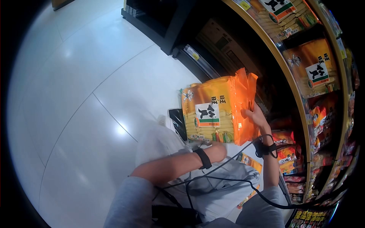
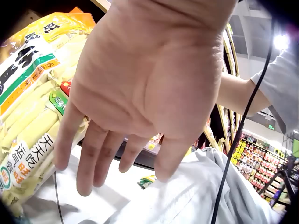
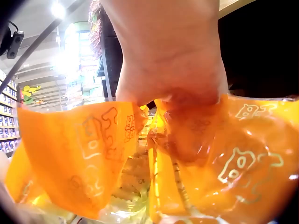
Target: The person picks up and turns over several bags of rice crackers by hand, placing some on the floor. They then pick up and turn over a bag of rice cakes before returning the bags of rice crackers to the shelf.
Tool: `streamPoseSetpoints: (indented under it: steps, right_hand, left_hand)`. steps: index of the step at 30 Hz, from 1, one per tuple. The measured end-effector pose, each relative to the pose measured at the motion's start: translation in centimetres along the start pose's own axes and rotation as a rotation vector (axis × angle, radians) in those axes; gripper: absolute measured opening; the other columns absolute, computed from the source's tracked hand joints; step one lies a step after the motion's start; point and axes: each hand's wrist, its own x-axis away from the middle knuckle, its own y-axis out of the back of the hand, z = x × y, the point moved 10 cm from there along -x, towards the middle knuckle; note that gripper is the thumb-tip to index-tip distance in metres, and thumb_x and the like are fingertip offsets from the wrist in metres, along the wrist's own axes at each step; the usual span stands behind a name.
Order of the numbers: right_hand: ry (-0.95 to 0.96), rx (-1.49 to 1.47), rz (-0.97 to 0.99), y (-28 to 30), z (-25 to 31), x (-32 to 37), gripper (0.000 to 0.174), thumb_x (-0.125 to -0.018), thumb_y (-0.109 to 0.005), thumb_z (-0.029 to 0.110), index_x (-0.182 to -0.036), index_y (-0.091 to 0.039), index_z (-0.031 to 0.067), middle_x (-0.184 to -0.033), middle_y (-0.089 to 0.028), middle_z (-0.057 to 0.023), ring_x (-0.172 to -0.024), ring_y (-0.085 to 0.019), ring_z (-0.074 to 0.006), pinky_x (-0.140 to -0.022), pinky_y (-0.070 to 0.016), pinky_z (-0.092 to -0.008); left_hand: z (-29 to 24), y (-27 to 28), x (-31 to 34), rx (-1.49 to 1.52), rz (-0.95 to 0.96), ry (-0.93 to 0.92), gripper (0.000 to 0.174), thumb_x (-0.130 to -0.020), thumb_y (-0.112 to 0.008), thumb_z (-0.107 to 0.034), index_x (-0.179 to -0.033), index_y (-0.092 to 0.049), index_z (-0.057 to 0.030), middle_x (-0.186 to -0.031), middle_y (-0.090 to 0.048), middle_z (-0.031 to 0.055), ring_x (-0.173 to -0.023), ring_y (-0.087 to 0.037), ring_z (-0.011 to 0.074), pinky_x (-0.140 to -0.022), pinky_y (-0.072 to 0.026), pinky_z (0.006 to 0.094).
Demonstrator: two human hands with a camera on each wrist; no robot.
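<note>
Just off the head view's centre, toward three o'clock, sits the snack bag [image 1: 209,114], its orange end clamped in the fingers of the right hand [image 1: 258,117]. Near its six o'clock edge, the left hand [image 2: 145,79] extends its fingers, slightly apart; contact I cannot tell. Shelves [image 1: 274,45] curve from one to four o'clock.

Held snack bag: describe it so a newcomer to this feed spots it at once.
From the curved store shelves at the head view's right, look left to mid-picture. There is a large yellow-and-orange snack bag with a white label. Similar bags sit on the shelves; this one's orange end is gripped by the right hand.
</note>
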Motion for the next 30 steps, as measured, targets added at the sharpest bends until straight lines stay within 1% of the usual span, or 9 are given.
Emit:
streamPoseSetpoints:
  steps: [4, 6, 7, 9, 10, 13, 15, 24, 30]
  right_hand:
    - [-0.059, -0.184, -0.019, 0.5, -3.2, 1.5, 0.05, -0.081, -0.065, 0.009, -0.128, -0.047, -0.0005, -0.098, -0.062, -0.0048, -0.083, -0.059, -0.0123, -0.076, -0.0472, -0.0267]
    - [-0.086, -0.314, -0.012, 0.5, -4.7, 2.3, 0.049, -0.082, -0.063, 0.006, -0.127, -0.047, -0.0007, -0.099, -0.06, -0.0037, -0.085, -0.056, -0.0112, -0.077, -0.0461, -0.0261]
    - [-0.083, -0.312, -0.01, 0.4, -5.3, 2.4, 0.049, -0.082, -0.063, 0.006, -0.127, -0.047, -0.0007, -0.099, -0.06, -0.0037, -0.085, -0.056, -0.0112, -0.077, -0.0461, -0.0261]
    - [-0.041, -0.324, -0.031, 0.8, -6.3, 2.1, 0.047, -0.083, -0.063, 0.007, -0.126, -0.047, -0.001, -0.098, -0.06, -0.0033, -0.084, -0.056, -0.0106, -0.076, -0.046, -0.0259]
    - [-0.025, -0.319, -0.043, 0.9, -6.6, 2.3, 0.045, -0.084, -0.064, 0.008, -0.125, -0.047, -0.0011, -0.098, -0.06, -0.0031, -0.084, -0.056, -0.0103, -0.075, -0.046, -0.0256]
    - [0.003, -0.328, -0.047, 1.1, -7.4, 2.2, 0.043, -0.085, -0.064, 0.009, -0.124, -0.048, -0.0011, -0.097, -0.061, -0.003, -0.083, -0.056, -0.0099, -0.075, -0.046, -0.0253]
    - [-0.003, -0.297, -0.047, 1.3, -8.0, 2.2, 0.041, -0.085, -0.065, 0.01, -0.122, -0.05, -0.0006, -0.095, -0.061, -0.0022, -0.082, -0.056, -0.0095, -0.075, -0.0459, -0.025]
    - [-0.008, -0.244, -0.157, 1.7, -9.1, 1.8, 0.039, -0.086, -0.065, 0.013, -0.12, -0.052, 0.0005, -0.096, -0.062, -0.0019, -0.083, -0.057, -0.0096, -0.076, -0.0457, -0.0253]
    - [0.02, -0.278, -0.181, 1.6, -8.9, 1.7, 0.037, -0.088, -0.065, 0.012, -0.12, -0.051, 0.0, -0.088, -0.06, -0.0011, -0.076, -0.055, -0.0091, -0.071, -0.0447, -0.0243]
  left_hand:
    - [-0.4, -1.4, -1.0, 0.053, -0.135, -0.103, 0.027, -0.078, -0.07, -0.022, -0.102, -0.071, -0.0104, -0.092, -0.07, 0.0097, -0.09, -0.067, 0.0288, -0.072, -0.0533, 0.0456]
    - [-2.0, 0.1, -1.1, 0.277, -0.097, -0.344, 0.022, -0.077, -0.065, -0.015, -0.097, -0.069, -0.0074, -0.08, -0.068, 0.0094, -0.074, -0.068, 0.0252, -0.064, -0.0519, 0.0387]
    - [-1.9, 1.2, -0.8, 0.277, -0.1, -0.341, 0.022, -0.077, -0.065, -0.015, -0.097, -0.069, -0.0074, -0.08, -0.068, 0.0094, -0.074, -0.068, 0.0252, -0.064, -0.0519, 0.0387]
    - [-0.9, 3.3, -0.7, 0.659, 0.007, -0.253, 0.02, -0.077, -0.058, -0.012, -0.094, -0.066, -0.0045, -0.077, -0.068, 0.0092, -0.063, -0.067, 0.0227, -0.059, -0.0494, 0.0364]
    - [-1.2, 3.5, -0.4, 0.786, 0.041, -0.283, 0.018, -0.077, -0.054, -0.011, -0.089, -0.064, -0.003, -0.076, -0.068, 0.01, -0.058, -0.066, 0.021, -0.057, -0.0481, 0.0344]
    - [-1.7, 4.3, -0.3, 0.756, 0.025, -0.294, 0.022, -0.078, -0.055, -0.011, -0.095, -0.067, -0.0017, -0.072, -0.066, 0.0084, -0.06, -0.066, 0.0204, -0.053, -0.0468, 0.0333]
    - [-1.7, 4.2, -0.3, 0.751, -0.007, -0.288, 0.022, -0.074, -0.055, -0.008, -0.092, -0.067, -0.0013, -0.069, -0.065, 0.0083, -0.058, -0.065, 0.0198, -0.052, -0.0466, 0.0326]
    - [-1.2, 3.8, -1.6, 0.695, -0.103, -0.315, 0.018, -0.088, -0.056, -0.018, -0.092, -0.066, -0.0035, -0.06, -0.063, 0.0069, -0.051, -0.063, 0.0188, -0.051, -0.047, 0.0346]
    - [-1.3, 4.3, -1.8, 0.657, -0.211, -0.374, 0.015, -0.085, -0.056, -0.015, -0.085, -0.066, -0.0039, -0.058, -0.06, 0.0102, -0.052, -0.06, 0.0274, -0.053, -0.0456, 0.0403]
